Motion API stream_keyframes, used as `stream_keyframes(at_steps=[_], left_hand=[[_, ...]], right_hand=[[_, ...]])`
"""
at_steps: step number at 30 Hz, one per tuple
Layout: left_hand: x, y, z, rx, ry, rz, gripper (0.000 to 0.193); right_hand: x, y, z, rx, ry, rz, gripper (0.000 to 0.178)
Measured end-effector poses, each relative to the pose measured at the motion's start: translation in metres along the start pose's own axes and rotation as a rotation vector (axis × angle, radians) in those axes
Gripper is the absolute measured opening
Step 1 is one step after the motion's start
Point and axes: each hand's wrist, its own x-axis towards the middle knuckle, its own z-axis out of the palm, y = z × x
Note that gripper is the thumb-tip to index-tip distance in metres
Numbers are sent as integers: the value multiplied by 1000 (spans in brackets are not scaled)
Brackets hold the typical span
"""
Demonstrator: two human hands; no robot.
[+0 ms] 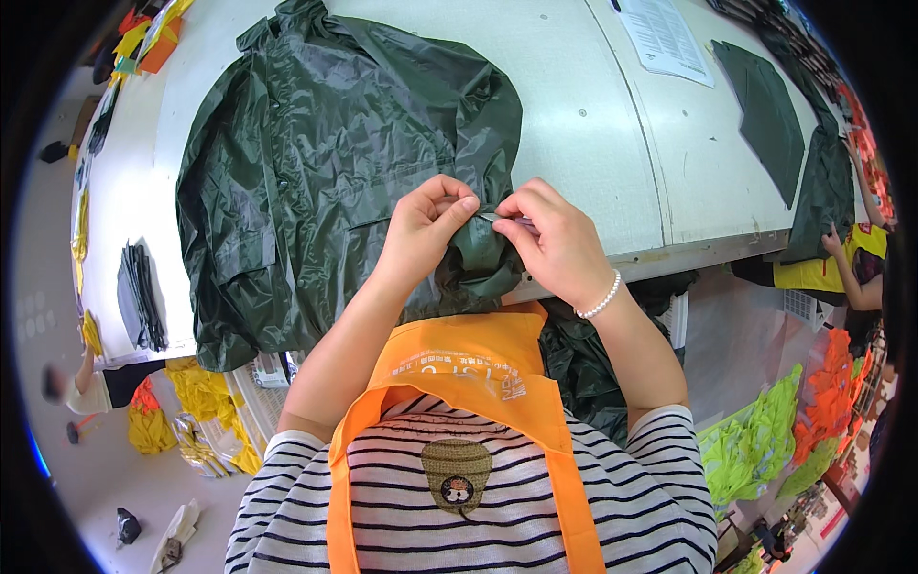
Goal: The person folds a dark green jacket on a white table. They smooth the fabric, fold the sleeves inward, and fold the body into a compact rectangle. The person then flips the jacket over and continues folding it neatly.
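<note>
A shiny dark green rain jacket (335, 124) lies spread on the white table, its collar at the far side and its hem at the near edge. My left hand (423, 230) pinches the jacket near a pocket flap, thumb against fingers. Close beside it, my right hand (559, 244) grips a small silvery metal tool (489, 217), whose tip meets the fabric at my left fingertips. Most of the tool is hidden in my fingers, so its kind is unclear. A white beaded bracelet circles my right wrist.
Printed paper (665, 40) and dark green cut pieces (760, 120) lie on the table (583, 158) to the right. A dark stack (141, 297) sits at left. More dark green fabric (588, 354) hangs below the edge. Other people work at both sides, near yellow and orange garments (830, 392).
</note>
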Motion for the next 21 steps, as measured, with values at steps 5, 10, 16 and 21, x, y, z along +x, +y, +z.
stream_keyframes(at_steps=[5,10,16,21], left_hand=[[1,5,1,-6,5,-38,12],[4,0,-2,30,-2,-37,12],[5,-1,-3,-25,-27,-70,13],[4,4,-11,-92,-19,-98,12]], right_hand=[[1,0,0,33,8,-37,17],[5,-3,0,6,-25,-54,17],[8,0,-3,-39,-84,-54,17],[10,20,0,263,-22,-2,26]])
